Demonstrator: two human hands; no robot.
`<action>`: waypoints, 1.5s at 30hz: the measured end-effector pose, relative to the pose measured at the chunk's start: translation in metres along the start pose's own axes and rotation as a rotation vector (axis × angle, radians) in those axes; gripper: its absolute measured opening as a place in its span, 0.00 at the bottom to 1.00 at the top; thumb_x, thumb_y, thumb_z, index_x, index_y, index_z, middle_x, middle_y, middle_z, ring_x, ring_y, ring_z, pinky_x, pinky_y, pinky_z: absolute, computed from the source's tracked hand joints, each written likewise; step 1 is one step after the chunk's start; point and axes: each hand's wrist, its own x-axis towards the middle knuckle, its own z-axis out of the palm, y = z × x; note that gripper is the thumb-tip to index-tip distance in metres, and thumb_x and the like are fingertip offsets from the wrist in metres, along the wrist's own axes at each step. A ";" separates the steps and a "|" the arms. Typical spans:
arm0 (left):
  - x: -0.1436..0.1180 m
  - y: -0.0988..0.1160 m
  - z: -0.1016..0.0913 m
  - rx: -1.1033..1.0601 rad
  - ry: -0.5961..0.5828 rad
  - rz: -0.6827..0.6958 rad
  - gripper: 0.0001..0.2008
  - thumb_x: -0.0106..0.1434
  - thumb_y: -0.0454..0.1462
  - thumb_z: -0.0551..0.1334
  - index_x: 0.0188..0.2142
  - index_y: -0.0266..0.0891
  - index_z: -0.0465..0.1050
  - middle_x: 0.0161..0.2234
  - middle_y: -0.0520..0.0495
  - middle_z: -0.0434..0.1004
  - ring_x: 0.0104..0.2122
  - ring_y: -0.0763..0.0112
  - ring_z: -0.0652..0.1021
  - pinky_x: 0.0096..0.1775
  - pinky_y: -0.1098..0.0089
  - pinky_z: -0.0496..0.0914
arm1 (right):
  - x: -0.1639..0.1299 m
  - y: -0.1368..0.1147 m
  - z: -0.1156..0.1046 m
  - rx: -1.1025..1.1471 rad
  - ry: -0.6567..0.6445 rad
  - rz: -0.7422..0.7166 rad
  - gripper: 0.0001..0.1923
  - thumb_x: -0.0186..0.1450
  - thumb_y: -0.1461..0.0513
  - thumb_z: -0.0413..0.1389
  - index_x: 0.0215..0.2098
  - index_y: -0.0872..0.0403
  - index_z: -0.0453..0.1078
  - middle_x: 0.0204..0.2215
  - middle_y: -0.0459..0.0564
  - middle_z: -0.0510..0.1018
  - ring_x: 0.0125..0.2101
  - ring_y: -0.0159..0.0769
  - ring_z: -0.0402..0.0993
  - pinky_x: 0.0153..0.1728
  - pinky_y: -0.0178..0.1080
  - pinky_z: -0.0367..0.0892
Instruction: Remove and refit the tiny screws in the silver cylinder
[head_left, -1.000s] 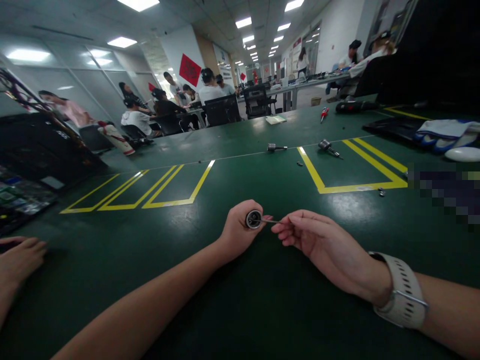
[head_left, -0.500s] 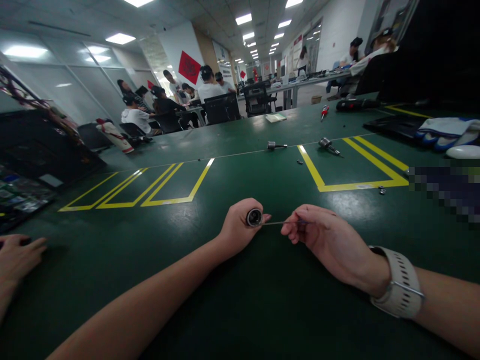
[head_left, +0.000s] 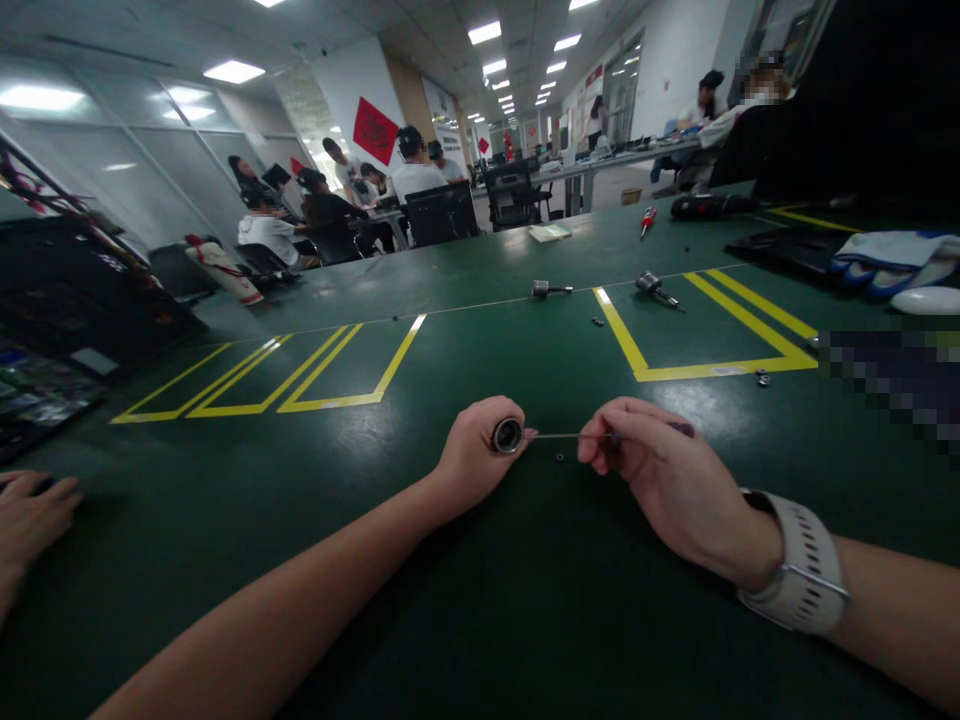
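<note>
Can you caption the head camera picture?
The left hand grips a hollow round part while the right hand holds a thin tool.

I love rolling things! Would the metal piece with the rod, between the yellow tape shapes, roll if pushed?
The metal piece might roll in a curve: its body looks round, its rod thinner. It's probably heavy for its size, as it looks metallic.

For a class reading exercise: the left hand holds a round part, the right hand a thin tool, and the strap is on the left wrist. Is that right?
No: the strap is on the right wrist, as the head view shows. The left hand holds the round part, the right hand the thin tool.
</note>
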 end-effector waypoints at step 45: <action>-0.002 0.000 0.000 0.036 -0.112 0.142 0.06 0.57 0.32 0.58 0.25 0.38 0.62 0.23 0.54 0.66 0.24 0.74 0.67 0.29 0.72 0.61 | -0.001 0.001 0.002 -0.192 -0.134 -0.062 0.11 0.64 0.61 0.50 0.28 0.55 0.72 0.27 0.48 0.75 0.32 0.37 0.71 0.38 0.41 0.64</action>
